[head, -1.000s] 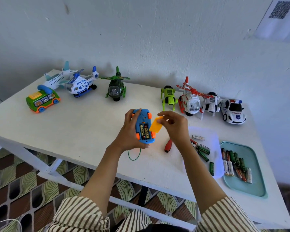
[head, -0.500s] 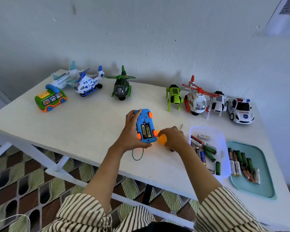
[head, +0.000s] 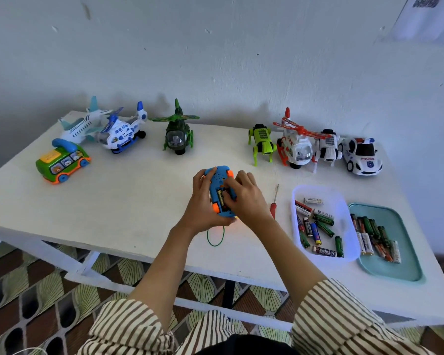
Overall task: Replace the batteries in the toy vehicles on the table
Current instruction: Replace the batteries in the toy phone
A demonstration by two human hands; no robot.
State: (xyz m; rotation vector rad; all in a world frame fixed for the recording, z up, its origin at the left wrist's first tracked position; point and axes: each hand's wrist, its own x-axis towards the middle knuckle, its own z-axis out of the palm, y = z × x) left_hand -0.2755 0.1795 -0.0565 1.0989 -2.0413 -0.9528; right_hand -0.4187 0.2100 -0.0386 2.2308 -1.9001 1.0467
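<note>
Left hand (head: 200, 204) is gripping the blue toy vehicle (head: 218, 176), fingers curling round its left side and thumb wrapping the near end. It is holding the toy underside-up just above the white table (head: 113, 201), near the front edge at mid-width. Battery bay is lying open, with one battery (head: 221, 200) showing in it. Right hand (head: 247, 201) is covering the toy's right half, its bent fingers reaching into the bay. Cannot tell whether they are pinching a cell or only pressing on it. Red-handled screwdriver (head: 274, 202) is lying just right of the toy. Further right a clear tray (head: 318, 187) is holding loose batteries (head: 316, 228), and beyond that a teal tray (head: 395, 267) is holding a row of cells (head: 374, 237). A green loop (head: 215, 237) is lying on the table just on the near side of the toy. Behind the toy, along the wall, the other toy vehicles (head: 177, 135) are standing in a line.
</note>
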